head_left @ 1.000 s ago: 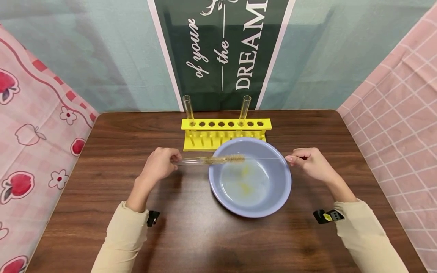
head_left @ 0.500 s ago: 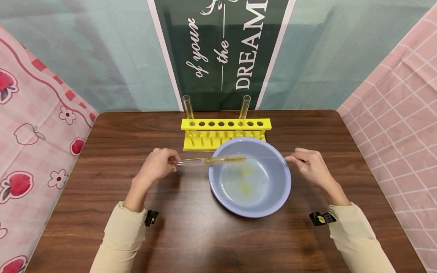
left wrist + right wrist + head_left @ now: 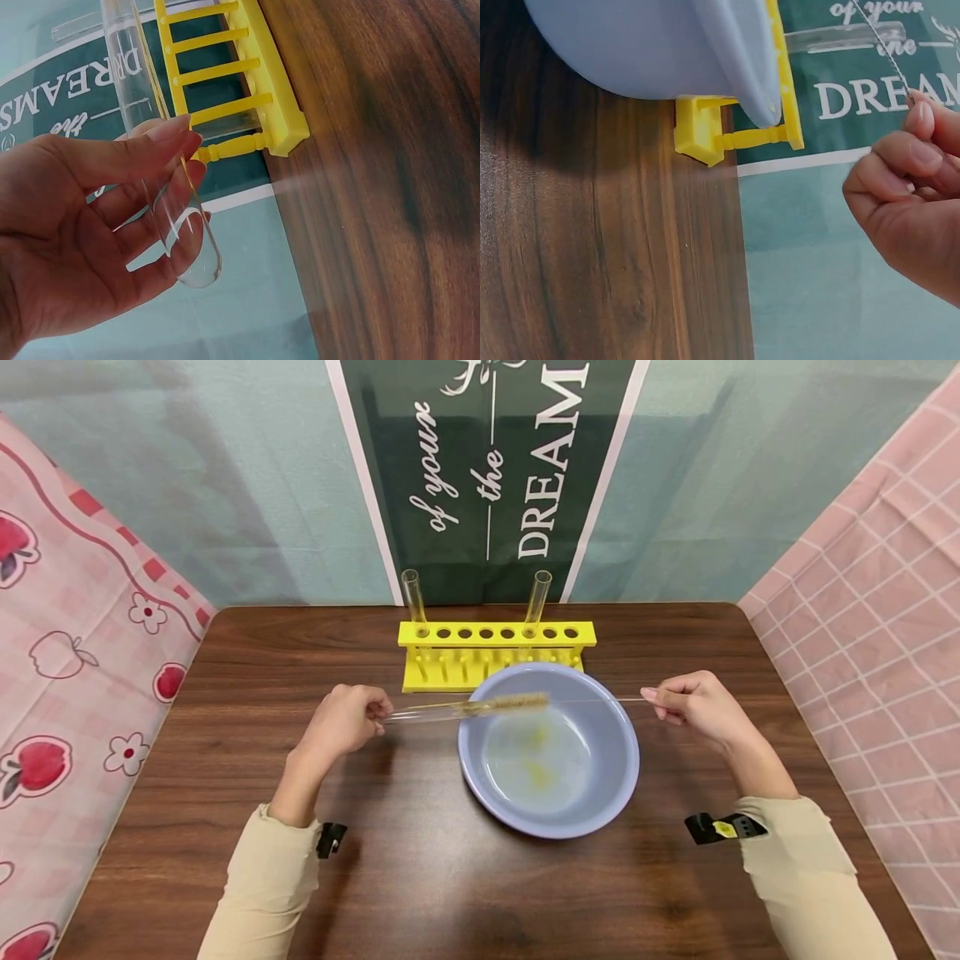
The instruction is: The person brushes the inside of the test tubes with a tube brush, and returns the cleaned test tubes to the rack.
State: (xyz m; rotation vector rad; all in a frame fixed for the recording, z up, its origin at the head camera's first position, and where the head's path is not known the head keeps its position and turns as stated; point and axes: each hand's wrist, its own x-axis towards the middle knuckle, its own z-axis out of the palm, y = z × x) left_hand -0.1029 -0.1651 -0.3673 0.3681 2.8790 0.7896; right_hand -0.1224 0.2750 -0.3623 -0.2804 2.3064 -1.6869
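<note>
Head view: The left hand gripped a glass tube left of the basin. The right hand pinched the brush just beyond the basin's right rim and was the nearer hand to the basin. Tube and brush lay on nearly one axis, left to right over the basin's far half. The bristles appeared to be partly inside the tube's mouth and partly outside it, above the basin. The basin stood on the worktop and contained yellow patches, apparently in shallow water. Behind the basin, the yellow rack carried two spare tubes.

Left wrist view: The tube's rounded closed end projected past the curled fingers. Its contents could not be determined.

Right wrist view: Thumb and fingertip pinched the end of the brush's twisted wire. The basin partly covered the rack.
</note>
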